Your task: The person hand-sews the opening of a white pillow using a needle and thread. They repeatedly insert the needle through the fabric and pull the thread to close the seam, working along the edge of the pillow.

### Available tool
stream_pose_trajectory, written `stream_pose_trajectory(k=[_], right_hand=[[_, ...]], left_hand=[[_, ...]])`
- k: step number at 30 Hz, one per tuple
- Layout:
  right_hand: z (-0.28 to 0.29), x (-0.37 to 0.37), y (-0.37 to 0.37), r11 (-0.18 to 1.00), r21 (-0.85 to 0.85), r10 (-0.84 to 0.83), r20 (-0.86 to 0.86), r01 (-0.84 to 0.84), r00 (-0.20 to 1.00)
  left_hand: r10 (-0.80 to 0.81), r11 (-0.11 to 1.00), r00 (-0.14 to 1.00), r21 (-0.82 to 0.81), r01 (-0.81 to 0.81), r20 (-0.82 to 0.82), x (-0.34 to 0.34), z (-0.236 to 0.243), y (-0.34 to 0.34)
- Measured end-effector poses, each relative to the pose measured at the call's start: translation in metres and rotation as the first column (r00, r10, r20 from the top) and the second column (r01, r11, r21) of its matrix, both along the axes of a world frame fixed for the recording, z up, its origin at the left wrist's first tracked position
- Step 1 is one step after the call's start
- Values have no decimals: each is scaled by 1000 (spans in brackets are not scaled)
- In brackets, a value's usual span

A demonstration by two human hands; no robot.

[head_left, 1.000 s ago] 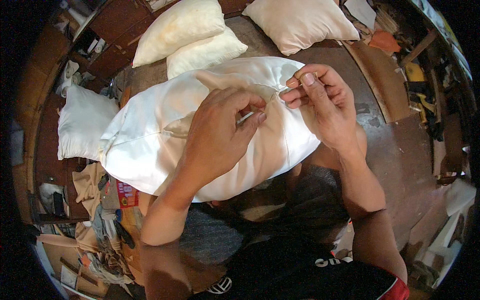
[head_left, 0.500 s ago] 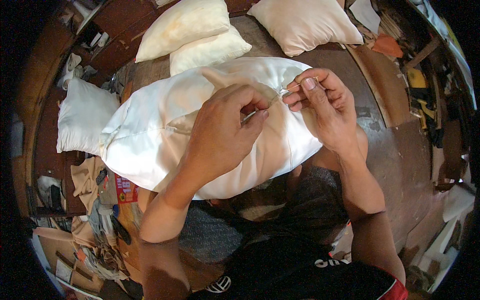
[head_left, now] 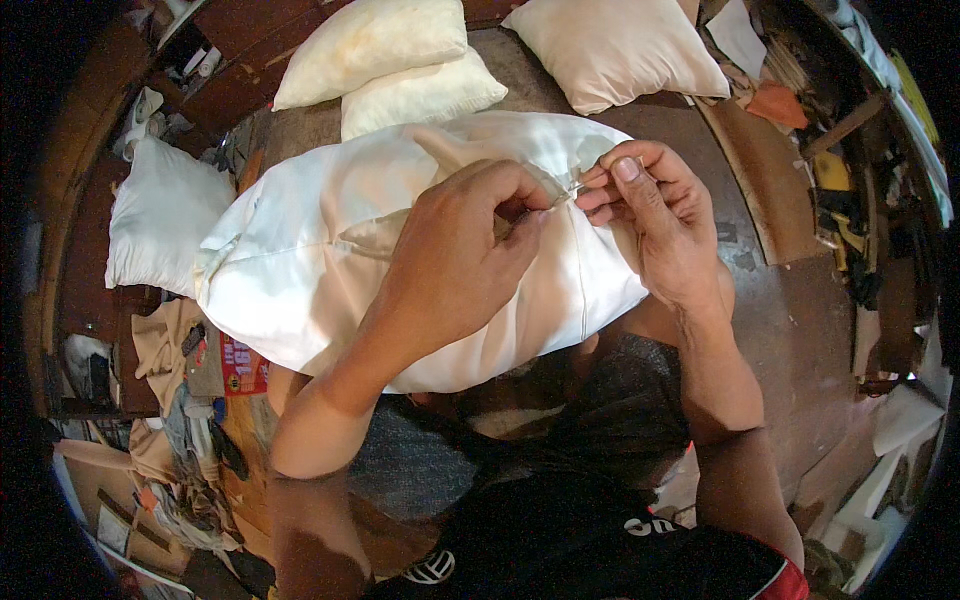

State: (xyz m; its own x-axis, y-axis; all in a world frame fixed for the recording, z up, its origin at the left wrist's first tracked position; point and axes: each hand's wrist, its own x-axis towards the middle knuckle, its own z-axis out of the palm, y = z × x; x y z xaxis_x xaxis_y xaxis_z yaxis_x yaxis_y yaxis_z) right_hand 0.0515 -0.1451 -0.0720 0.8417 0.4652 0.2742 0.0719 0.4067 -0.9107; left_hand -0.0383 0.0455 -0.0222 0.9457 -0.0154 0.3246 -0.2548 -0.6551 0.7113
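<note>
Across my lap lies a large, shiny white pillow (head_left: 300,290), with a seam running along its upper face. My left hand (head_left: 455,260) is closed in a pinch on the pillow's fabric near its right part. Close beside it, my right hand (head_left: 668,225) pinches a thin sewing needle (head_left: 574,188) between thumb and fingertips, the other fingers curled. The needle's tip is at the gathered fabric between both hands; whether it has entered the cloth is too small to tell.
Two cream pillows (head_left: 375,55) overlap beyond my lap, and another pale pillow (head_left: 620,50) lies at the far right. A white pillow (head_left: 165,215) rests at the left. Crumpled cloths (head_left: 165,350) and scraps lie at lower left; a brown board (head_left: 765,180) lies at right.
My left hand has moved slightly right and up along the fabric, closer to my right hand. Less of the needle shows between the hands now.
</note>
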Motion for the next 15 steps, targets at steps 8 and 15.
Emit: stream_pose_trajectory(k=[8,15], right_hand=[[-3,3,-1,999,31,32,-61,-30,998],[-7,3,-1,993,108,71,-151,-55,986]], left_hand=[[-2,1000,1000,-25,1,-27,0,0,-2],[-4,995,997,-98,-3,-74,2,-5,-2]])
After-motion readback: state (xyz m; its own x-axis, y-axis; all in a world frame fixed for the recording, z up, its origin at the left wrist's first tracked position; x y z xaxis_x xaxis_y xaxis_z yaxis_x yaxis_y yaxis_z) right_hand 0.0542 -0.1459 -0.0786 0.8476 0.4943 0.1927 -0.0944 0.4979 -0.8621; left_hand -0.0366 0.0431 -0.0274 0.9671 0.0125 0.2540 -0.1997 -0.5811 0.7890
